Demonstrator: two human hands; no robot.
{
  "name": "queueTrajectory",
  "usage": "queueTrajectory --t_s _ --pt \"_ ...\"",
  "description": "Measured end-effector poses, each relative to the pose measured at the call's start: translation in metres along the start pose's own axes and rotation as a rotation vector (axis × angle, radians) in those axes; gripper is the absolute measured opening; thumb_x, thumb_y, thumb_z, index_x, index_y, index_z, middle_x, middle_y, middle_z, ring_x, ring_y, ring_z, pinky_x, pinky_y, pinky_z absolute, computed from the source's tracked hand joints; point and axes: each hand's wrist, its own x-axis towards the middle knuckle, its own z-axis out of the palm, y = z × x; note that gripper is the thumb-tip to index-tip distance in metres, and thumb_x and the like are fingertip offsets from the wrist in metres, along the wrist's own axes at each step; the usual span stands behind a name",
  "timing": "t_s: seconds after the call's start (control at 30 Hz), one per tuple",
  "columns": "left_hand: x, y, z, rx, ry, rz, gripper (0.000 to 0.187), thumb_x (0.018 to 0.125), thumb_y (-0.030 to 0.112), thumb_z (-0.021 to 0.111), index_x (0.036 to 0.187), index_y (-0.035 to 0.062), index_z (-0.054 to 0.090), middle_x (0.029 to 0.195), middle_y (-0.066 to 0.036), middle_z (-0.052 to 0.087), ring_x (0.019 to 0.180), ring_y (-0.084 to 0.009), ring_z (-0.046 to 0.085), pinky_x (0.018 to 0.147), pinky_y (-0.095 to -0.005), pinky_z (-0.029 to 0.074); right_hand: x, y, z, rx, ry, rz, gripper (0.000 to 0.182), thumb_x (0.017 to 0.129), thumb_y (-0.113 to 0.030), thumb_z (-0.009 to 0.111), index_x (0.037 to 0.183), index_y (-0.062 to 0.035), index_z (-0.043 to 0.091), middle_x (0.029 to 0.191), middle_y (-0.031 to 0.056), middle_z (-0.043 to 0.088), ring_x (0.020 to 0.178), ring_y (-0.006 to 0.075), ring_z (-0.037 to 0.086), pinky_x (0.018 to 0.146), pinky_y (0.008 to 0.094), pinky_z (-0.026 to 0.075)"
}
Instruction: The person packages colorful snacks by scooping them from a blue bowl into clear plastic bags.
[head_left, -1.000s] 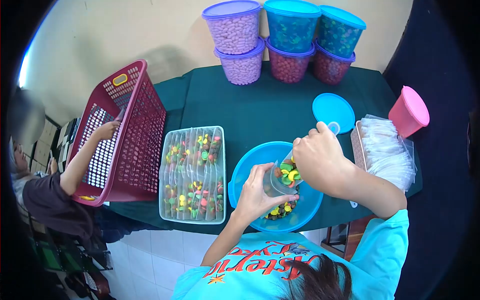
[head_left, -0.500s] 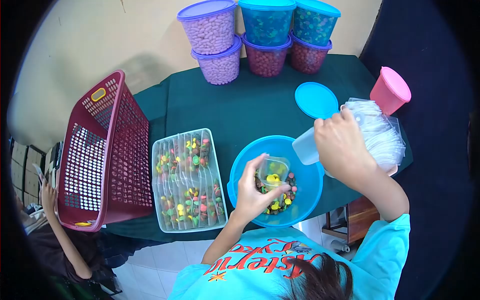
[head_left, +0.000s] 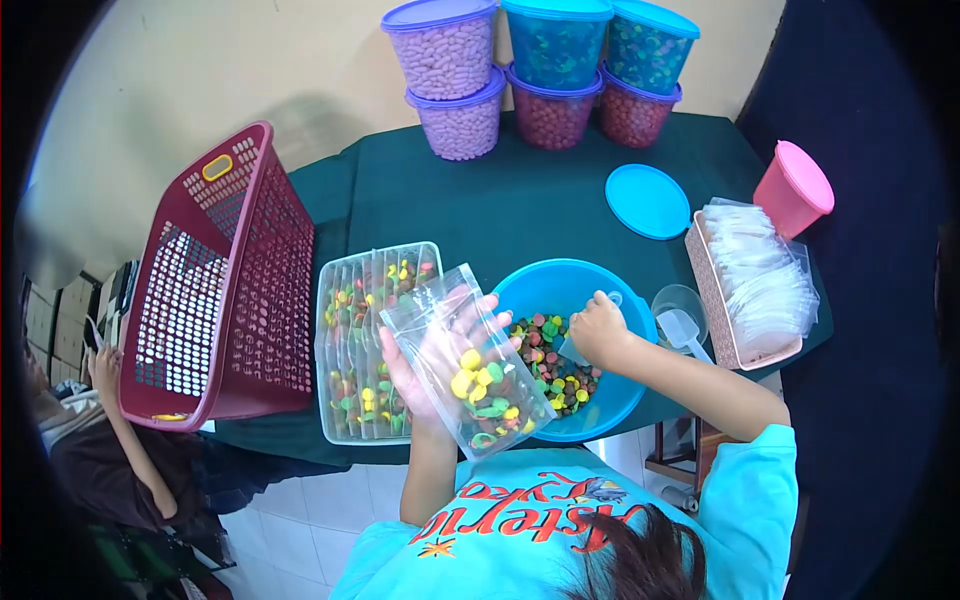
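My left hand (head_left: 408, 372) is palm up under a clear bag (head_left: 470, 365), its fingers at the bag's edges. Yellow, green and brown round candies lie in the bag's lower part. My right hand (head_left: 600, 332) is closed over the blue bowl (head_left: 640, 385), gripping a small clear plastic container (head_left: 572, 351), mostly hidden by the fingers. Loose multicoloured candies (head_left: 545, 345) lie in the bowl. Left of the bag, a white tray (head_left: 322, 400) holds rows of filled bags. A clear scoop (head_left: 680, 328) rests on a round clear container right of the bowl.
A maroon basket (head_left: 265, 290) stands at the left, beside another person's hand (head_left: 103, 372). Stacked candy tubs (head_left: 460, 125) line the back. A blue lid (head_left: 648, 202), a pink tub (head_left: 790, 190) and a box of empty bags (head_left: 725, 300) are at the right.
The left hand now holds a candy-filled bag instead of the small clear cup. The right hand has moved left and down, over the bowl. The view has shifted slightly.
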Motion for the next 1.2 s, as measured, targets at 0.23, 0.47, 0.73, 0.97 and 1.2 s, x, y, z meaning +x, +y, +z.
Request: queueTrajectory --t_s 0.23,0.47,0.73,0.97,1.2 --pt "-0.021 -0.007 0.007 0.123 0.12 0.043 0.086 0.076 0.067 0.026 0.125 -0.0035 0.025 0.121 -0.025 0.037 0.109 -0.0376 0.042 0.088 -0.0527 0.036 0.018 0.01 0.018 -0.129 0.128 -0.094 0.018 0.074 -0.024 0.056 0.083 -0.0112 0.065 0.079 0.0024 0.062 0.082 0.0208 0.056 0.082 0.0378 0.03" --pt "-0.033 -0.032 0.002 0.483 0.25 0.121 0.069 0.085 0.053 0.019 0.119 -0.0026 0.041 0.122 -0.015 0.041 0.105 -0.0223 0.044 0.09 -0.0348 0.035 -0.027 0.008 -0.045 1.883 0.355 -0.43 0.033 0.088 -0.028 0.042 0.088 0.0017 0.056 0.08 0.0059 0.059 0.075 0.0144 0.055 0.069 0.0287 0.043" --pt "-0.026 -0.06 0.024 1.058 0.558 0.464 0.016 0.086 0.012 0.047 0.085 -0.0024 0.054 0.076 -0.005 0.059 0.062 -0.0072 0.057 0.057 -0.0196 0.047 -0.057 -0.003 -0.041 2.103 0.587 -0.314 0.012 0.083 -0.007 0.05 0.086 0.0032 0.056 0.076 0.0046 0.059 0.07 0.0066 0.055 0.059 0.0197 0.043" --pt "-0.027 -0.084 0.03 1.414 0.497 0.598 0.013 0.082 0.005 0.053 0.071 -0.0012 0.051 0.063 -0.003 0.055 0.052 -0.0008 0.047 0.045 -0.0155 0.036 -0.069 -0.001 -0.017 1.994 0.871 -0.255 0.006 0.077 -0.004 0.054 0.074 0.0013 0.056 0.069 0.0026 0.057 0.062 0.0045 0.052 0.052 0.0181 0.041" --pt "-0.029 -0.103 0.055 1.381 0.312 0.467 0.003 0.078 0.001 0.055 0.079 -0.0017 0.055 0.075 -0.008 0.057 0.064 -0.0107 0.053 0.058 -0.0219 0.041 -0.086 0.007 -0.012 1.88 0.78 -0.421 0.006 0.072 -0.001 0.059 0.078 0.0017 0.059 0.074 0.0063 0.06 0.069 0.0097 0.056 0.061 0.0232 0.044"
